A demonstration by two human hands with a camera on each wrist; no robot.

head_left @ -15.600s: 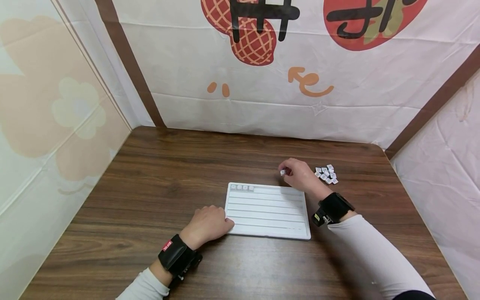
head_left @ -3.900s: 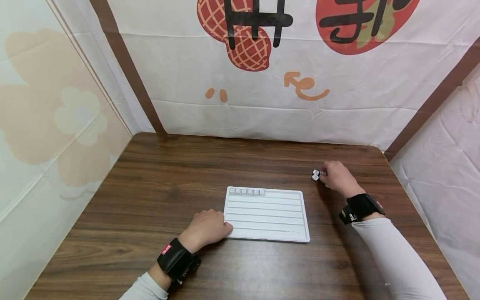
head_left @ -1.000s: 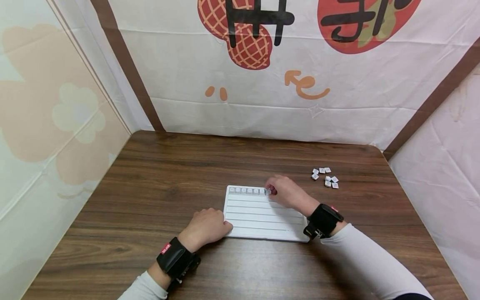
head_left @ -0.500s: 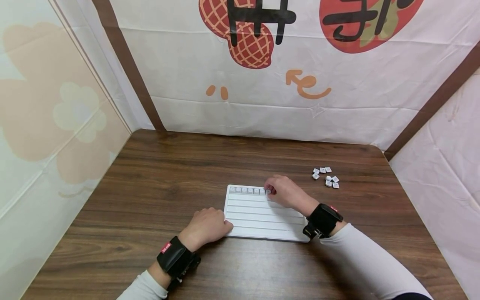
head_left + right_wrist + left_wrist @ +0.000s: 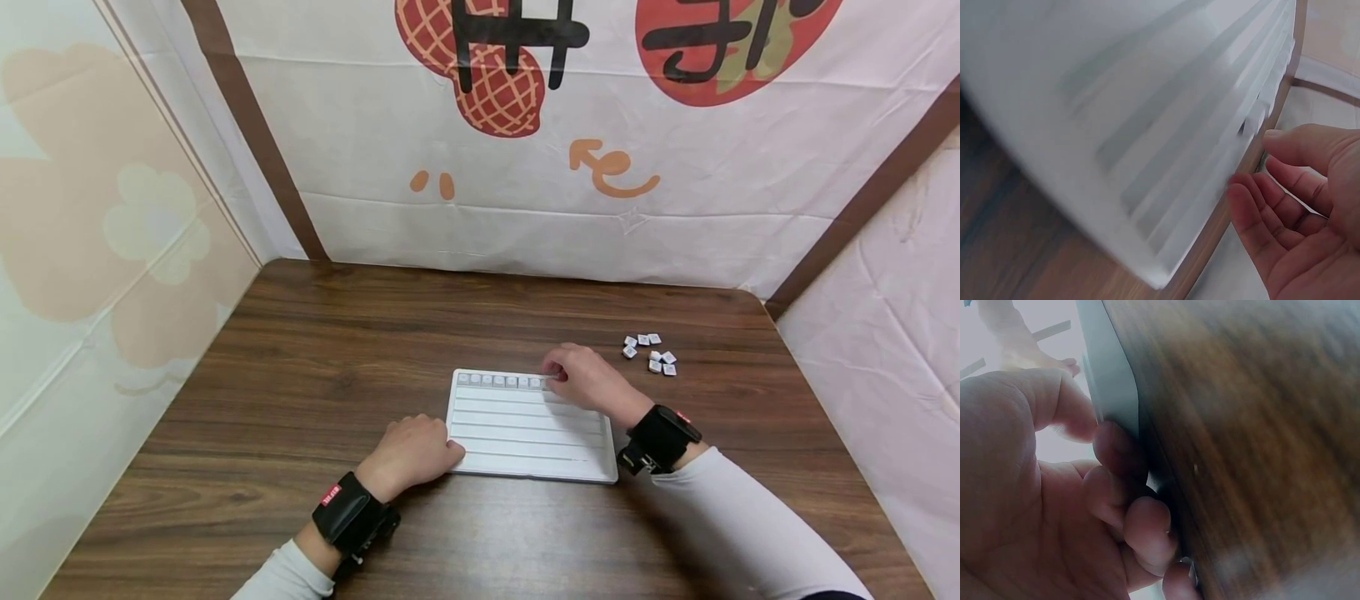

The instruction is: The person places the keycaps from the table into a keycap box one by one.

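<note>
A white board [image 5: 532, 442] with raised horizontal ridges lies flat on the table. Along its top row stand several small white square tiles [image 5: 498, 381] bearing dark marks, side by side from the left end. My left hand [image 5: 414, 450] grips the board's lower left edge, thumb on top; the left wrist view shows the fingers curled against the board's side [image 5: 1110, 375]. My right hand [image 5: 588, 379] hovers at the top edge, just right of the last tile. In the right wrist view, its loosely bent fingers [image 5: 1250, 219] and thumb are apart, with nothing between them.
Several loose white tiles [image 5: 655, 356] lie scattered on the brown wooden table [image 5: 360, 333], behind and right of the board. A printed white cloth [image 5: 480, 233] hangs beyond the far table edge, with more cloth at both sides.
The row of tiles has grown rightward and the loose pile has shrunk and spread. My right hand has just let go of the last tile and shifted right. My left hand has stayed put.
</note>
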